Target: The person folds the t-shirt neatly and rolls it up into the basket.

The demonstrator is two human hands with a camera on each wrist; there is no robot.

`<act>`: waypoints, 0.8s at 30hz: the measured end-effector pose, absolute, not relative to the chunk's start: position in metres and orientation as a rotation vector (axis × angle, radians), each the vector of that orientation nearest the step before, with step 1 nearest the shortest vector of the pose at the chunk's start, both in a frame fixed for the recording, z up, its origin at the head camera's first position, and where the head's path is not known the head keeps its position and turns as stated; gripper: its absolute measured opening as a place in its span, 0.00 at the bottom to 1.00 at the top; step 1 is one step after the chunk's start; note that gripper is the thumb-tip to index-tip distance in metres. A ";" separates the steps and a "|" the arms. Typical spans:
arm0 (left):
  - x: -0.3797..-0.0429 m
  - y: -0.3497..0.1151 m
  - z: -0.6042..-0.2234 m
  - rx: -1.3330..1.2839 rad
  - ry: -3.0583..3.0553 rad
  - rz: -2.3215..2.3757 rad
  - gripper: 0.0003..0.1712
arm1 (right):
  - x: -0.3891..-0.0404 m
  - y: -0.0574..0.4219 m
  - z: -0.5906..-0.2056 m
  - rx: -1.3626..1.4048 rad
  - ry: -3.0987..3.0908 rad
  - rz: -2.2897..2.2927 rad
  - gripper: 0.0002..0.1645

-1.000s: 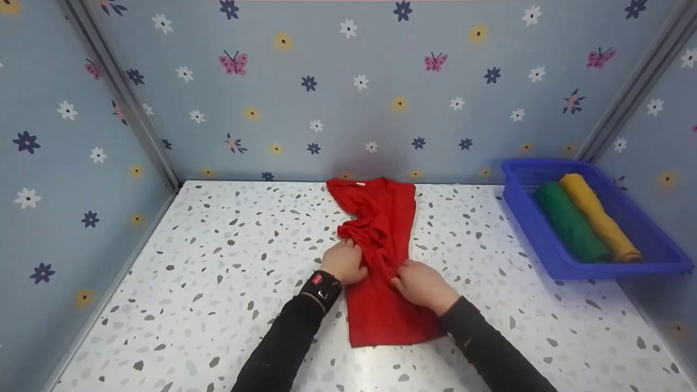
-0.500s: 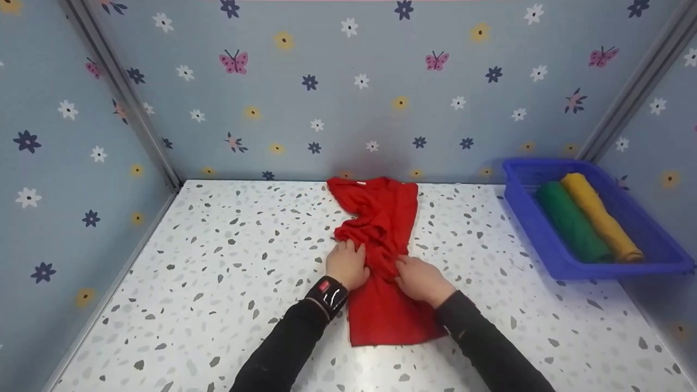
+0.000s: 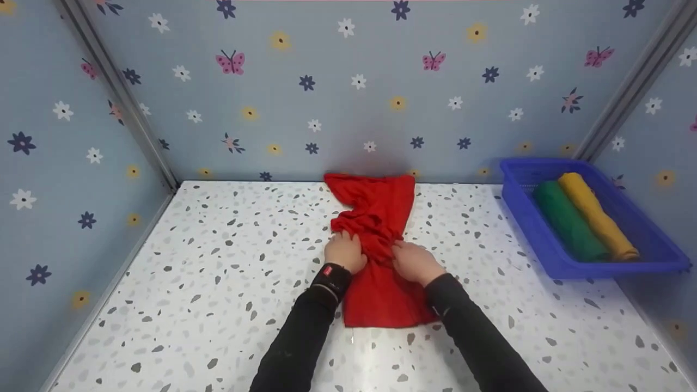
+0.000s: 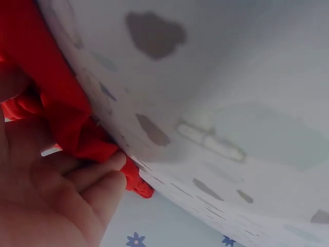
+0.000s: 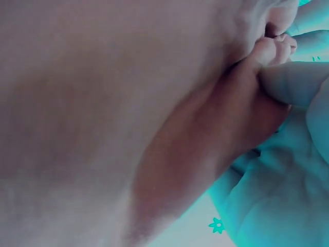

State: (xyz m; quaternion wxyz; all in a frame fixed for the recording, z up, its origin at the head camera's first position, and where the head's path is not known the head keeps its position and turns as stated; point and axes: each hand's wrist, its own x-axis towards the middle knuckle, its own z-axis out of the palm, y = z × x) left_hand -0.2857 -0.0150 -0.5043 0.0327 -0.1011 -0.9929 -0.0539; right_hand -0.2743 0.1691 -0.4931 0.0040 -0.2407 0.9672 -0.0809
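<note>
A red shirt [image 3: 381, 305] lies lengthwise on the speckled table, narrow and bunched into folds across its middle. My left hand [image 3: 346, 253] grips the bunched cloth at its left side. In the left wrist view, the fingers [image 4: 105, 180] curl against the red folds [image 4: 69, 110]. Across from it, my right hand [image 3: 416, 262] pinches the right edge of the bunch. Tinted colours fill the right wrist view, where thumb and fingers [image 5: 293, 82] hold a gathered fold of the cloth [image 5: 200, 128]. The shirt's far end meets the back wall, and its near end lies flat.
A blue plastic basket [image 3: 604, 268] stands at the right, holding a green roll of cloth [image 3: 569, 220] and a yellow roll of cloth [image 3: 598, 218]. Flowered panels [image 3: 354, 103] enclose the speckled white table [image 3: 245, 261] at the back and both sides.
Both hands have moved away from the body, toward the back wall, with the bunched cloth. The shirt's near edge has shifted the same way, and the pale label at its far end no longer shows.
</note>
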 end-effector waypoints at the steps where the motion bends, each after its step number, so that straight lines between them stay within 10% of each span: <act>1: -0.286 -0.016 -0.504 -0.314 -3.057 -0.176 0.33 | -0.275 0.169 -0.493 -0.750 3.031 -0.256 0.14; 24: -0.258 -0.043 -0.493 -0.567 -3.064 -0.325 0.37 | -0.255 0.213 -0.477 -0.817 2.900 -0.462 0.35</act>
